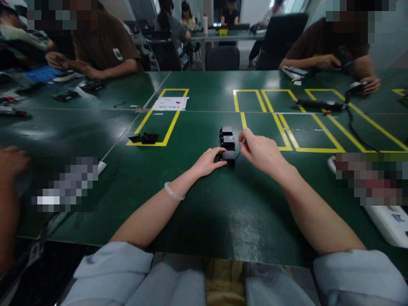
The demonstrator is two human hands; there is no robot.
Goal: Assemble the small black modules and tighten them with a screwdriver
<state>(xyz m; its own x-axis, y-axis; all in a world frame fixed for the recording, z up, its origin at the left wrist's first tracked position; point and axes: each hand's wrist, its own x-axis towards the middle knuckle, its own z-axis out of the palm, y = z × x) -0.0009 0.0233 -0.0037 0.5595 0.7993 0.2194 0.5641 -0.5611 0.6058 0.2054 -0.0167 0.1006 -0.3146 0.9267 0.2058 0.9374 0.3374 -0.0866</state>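
A column of three small black box-shaped parts (227,139) stands on the green table, with shiny flat tops and dark side pieces. My left hand (208,162), with a pale bracelet on the wrist, grips the nearest block (228,156) between thumb and fingers from its left side. My right hand (255,146) is closed in a pinch just right of the blocks. From its fingertips a thin dark rod (238,156) slants down toward the nearest block's right side; whether its tip touches cannot be made out.
Yellow tape outlines (172,127) mark the green table (197,221). Black parts (143,138) lie left, near a white paper sheet (170,103). Blurred-out devices lie at both sides. A dark cable (353,127) crosses the right side. Two people sit opposite; another person's arm (9,204) is at left.
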